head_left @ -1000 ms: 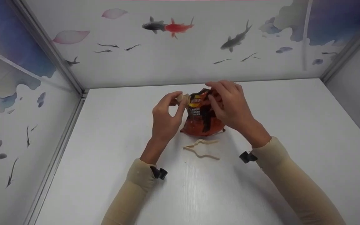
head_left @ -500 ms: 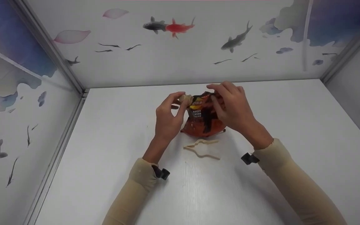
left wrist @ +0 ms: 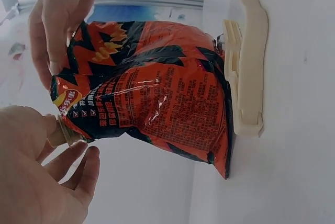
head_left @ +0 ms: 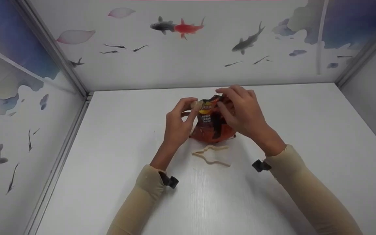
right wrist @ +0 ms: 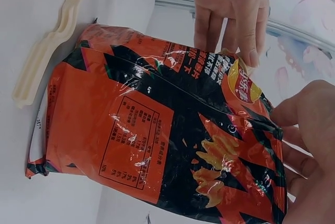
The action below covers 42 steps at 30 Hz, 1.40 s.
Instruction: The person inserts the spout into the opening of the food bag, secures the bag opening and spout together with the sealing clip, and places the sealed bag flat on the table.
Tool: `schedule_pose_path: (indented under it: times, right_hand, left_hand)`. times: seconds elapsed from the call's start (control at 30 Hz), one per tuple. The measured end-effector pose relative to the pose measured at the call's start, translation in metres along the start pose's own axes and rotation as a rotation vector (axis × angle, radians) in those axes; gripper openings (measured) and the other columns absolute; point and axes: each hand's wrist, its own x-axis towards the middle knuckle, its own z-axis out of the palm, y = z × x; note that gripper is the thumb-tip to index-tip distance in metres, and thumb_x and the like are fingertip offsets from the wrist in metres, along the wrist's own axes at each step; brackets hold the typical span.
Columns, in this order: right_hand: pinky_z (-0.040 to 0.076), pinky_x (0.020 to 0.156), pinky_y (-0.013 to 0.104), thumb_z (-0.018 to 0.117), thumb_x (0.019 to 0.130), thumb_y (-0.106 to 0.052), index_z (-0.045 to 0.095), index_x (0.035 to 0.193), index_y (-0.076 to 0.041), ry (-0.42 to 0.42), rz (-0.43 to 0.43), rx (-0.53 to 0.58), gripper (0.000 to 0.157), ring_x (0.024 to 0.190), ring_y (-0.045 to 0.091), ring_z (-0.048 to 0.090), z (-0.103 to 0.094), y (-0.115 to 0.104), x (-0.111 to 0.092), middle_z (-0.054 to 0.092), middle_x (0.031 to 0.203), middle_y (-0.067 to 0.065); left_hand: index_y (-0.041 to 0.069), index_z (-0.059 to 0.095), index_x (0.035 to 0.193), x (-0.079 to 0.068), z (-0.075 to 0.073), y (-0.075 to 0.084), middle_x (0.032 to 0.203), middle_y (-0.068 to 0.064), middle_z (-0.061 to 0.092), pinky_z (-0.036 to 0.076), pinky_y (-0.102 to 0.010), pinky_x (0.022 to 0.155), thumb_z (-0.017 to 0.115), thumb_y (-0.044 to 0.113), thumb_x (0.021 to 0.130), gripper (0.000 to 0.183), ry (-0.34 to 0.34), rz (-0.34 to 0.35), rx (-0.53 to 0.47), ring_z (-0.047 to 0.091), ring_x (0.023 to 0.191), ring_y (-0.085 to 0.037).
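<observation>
An orange and black snack bag (head_left: 212,132) stands upright on the table, its printed side showing in both wrist views. With thumb and fingers my left hand (head_left: 177,127) pinches a small round beige cap-like piece (left wrist: 57,138) right at the bag's upper left corner. The left fingertips partly hide that piece. My right hand (head_left: 245,114) grips the bag's top edge on the other side, its fingers partly behind the bag in the right wrist view. In front of the bag's base lies a V-shaped cream plastic clip (left wrist: 252,72), its two arms spread apart.
The white table (head_left: 109,147) ends at a back wall (head_left: 201,70) painted with fish, close behind the bag. Side walls with metal corner strips (head_left: 67,65) stand left and right. A small black camera (head_left: 261,165) sits on each wrist.
My left hand has moved a little to the right with the beige piece, which now overlaps the bag's corner. The right hand keeps its grip nearly unmoved, and the clip lies where it was.
</observation>
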Motion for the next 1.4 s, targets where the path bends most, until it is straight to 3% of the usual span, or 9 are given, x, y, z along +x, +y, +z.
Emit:
schedule_pose_path:
  times: [0.13, 0.4, 0.57, 0.8, 1.0, 1.07, 1.23, 1.4]
  right_hand:
    - [0.045, 0.099, 0.054, 0.08, 0.1, -0.028, 0.069, 0.14, -0.011, -0.022, -0.019, -0.019, 0.044, 0.121, 0.03, 0.067, -0.001, -0.003, 0.003, 0.072, 0.129, 0.01]
    - [0.046, 0.108, 0.056, 0.083, 0.097, -0.04, 0.064, 0.145, -0.013, -0.16, 0.0, -0.136, 0.059, 0.122, 0.032, 0.07, 0.0, -0.01, 0.012, 0.076, 0.127, 0.012]
    - [0.042, 0.114, 0.058, 0.084, 0.096, -0.042, 0.064, 0.14, -0.012, -0.229, 0.043, -0.179, 0.056, 0.12, 0.034, 0.069, 0.001, -0.007, 0.018, 0.077, 0.122, 0.012]
    - [0.041, 0.115, 0.059, 0.08, 0.101, -0.035, 0.078, 0.12, -0.013, -0.305, 0.09, -0.099, 0.029, 0.114, 0.03, 0.07, -0.004, -0.006, 0.03, 0.081, 0.113, 0.007]
    - [0.044, 0.11, 0.058, 0.081, 0.1, -0.034, 0.082, 0.118, -0.014, -0.354, 0.083, -0.047, 0.027, 0.109, 0.028, 0.073, -0.008, -0.006, 0.037, 0.083, 0.111, 0.006]
    - [0.05, 0.106, 0.055, 0.081, 0.1, -0.032, 0.083, 0.117, -0.014, -0.363, 0.073, -0.029, 0.025, 0.106, 0.027, 0.074, -0.009, -0.005, 0.039, 0.083, 0.11, 0.006]
    - [0.064, 0.084, 0.046, 0.079, 0.101, -0.026, 0.084, 0.113, -0.013, -0.364, 0.075, 0.033, 0.019, 0.095, 0.021, 0.078, -0.01, 0.0, 0.041, 0.084, 0.104, 0.005]
    - [0.065, 0.088, 0.046, 0.077, 0.102, -0.023, 0.084, 0.116, -0.012, -0.386, 0.101, 0.103, 0.019, 0.099, 0.022, 0.078, -0.008, 0.004, 0.041, 0.083, 0.109, 0.006]
  left_hand:
    - [0.021, 0.067, 0.137, 0.001, 0.0, 0.0, 0.129, 0.003, 0.078, 0.062, -0.037, 0.1, 0.064, 0.037, 0.111, 0.031, -0.012, -0.018, -0.033, 0.074, 0.119, -0.011]
    - [0.019, 0.068, 0.137, 0.001, 0.002, -0.003, 0.125, 0.005, 0.077, 0.062, -0.036, 0.097, 0.063, 0.038, 0.111, 0.033, -0.03, -0.013, -0.07, 0.072, 0.114, -0.009]
    - [0.023, 0.069, 0.137, 0.002, 0.002, -0.004, 0.125, 0.006, 0.076, 0.062, -0.038, 0.096, 0.064, 0.04, 0.111, 0.032, -0.034, -0.006, -0.078, 0.072, 0.112, -0.008]
    - [0.024, 0.07, 0.138, 0.004, 0.004, -0.005, 0.129, 0.007, 0.073, 0.061, -0.035, 0.098, 0.065, 0.041, 0.11, 0.033, -0.042, 0.006, -0.094, 0.07, 0.117, -0.008]
    - [0.025, 0.071, 0.137, 0.006, 0.006, -0.006, 0.13, 0.007, 0.074, 0.059, -0.038, 0.106, 0.065, 0.04, 0.11, 0.031, -0.058, -0.003, -0.15, 0.069, 0.123, -0.01]
    - [0.025, 0.071, 0.137, 0.006, 0.007, -0.006, 0.13, 0.007, 0.075, 0.059, -0.04, 0.106, 0.066, 0.039, 0.109, 0.031, -0.061, 0.0, -0.164, 0.07, 0.122, -0.011]
    - [0.021, 0.071, 0.136, 0.007, 0.008, -0.007, 0.127, 0.009, 0.076, 0.058, -0.039, 0.103, 0.067, 0.04, 0.109, 0.034, -0.063, -0.008, -0.185, 0.07, 0.119, -0.009]
    - [0.024, 0.072, 0.135, 0.007, 0.007, -0.008, 0.129, 0.011, 0.076, 0.057, -0.037, 0.1, 0.068, 0.041, 0.108, 0.033, -0.055, -0.024, -0.194, 0.07, 0.119, -0.007]
